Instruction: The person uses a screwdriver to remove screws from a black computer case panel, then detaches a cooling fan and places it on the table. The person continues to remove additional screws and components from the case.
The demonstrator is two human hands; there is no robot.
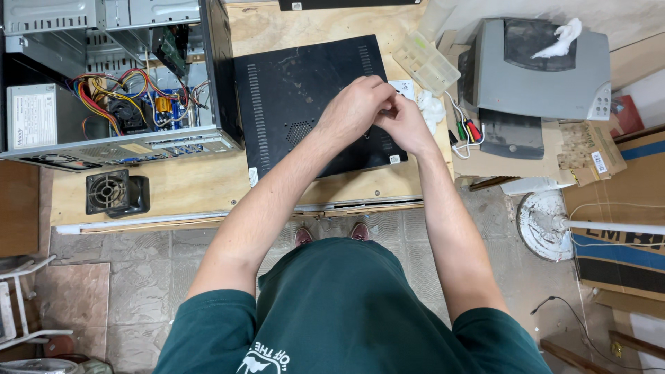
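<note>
A: Entry, left to right. At the far left of the table (187, 197) an open computer case (118, 83) lies on its side, with coloured wiring (118, 90) exposed. In front of it, near the table's edge, sits a small black fan (114, 192).

B: And the centre?

A: A black side panel (305, 104) lies flat, long axis running away from the person, slightly skewed. Both hands are over its right half.

B: State of the hands?

A: Left hand (355, 107) is curled, fingers bent inward toward the right hand (405, 123). The two meet fingertip to fingertip above the panel's right edge. Something small may be pinched between them; whether either hand actually has hold of anything cannot be told, since the fingers hide it.

B: Which hand is nearer the panel's middle?

A: The left; it is further in over the panel. The right hand is over the panel's right border, just beside a white label (404, 88) and a wad of white cloth (433, 109).

B: Further right?

A: A clear plastic parts tray (426, 62), then screwdrivers with red and green handles (467, 130), then a grey printer (537, 69) on cardboard (582, 149), well apart from the hands.
</note>
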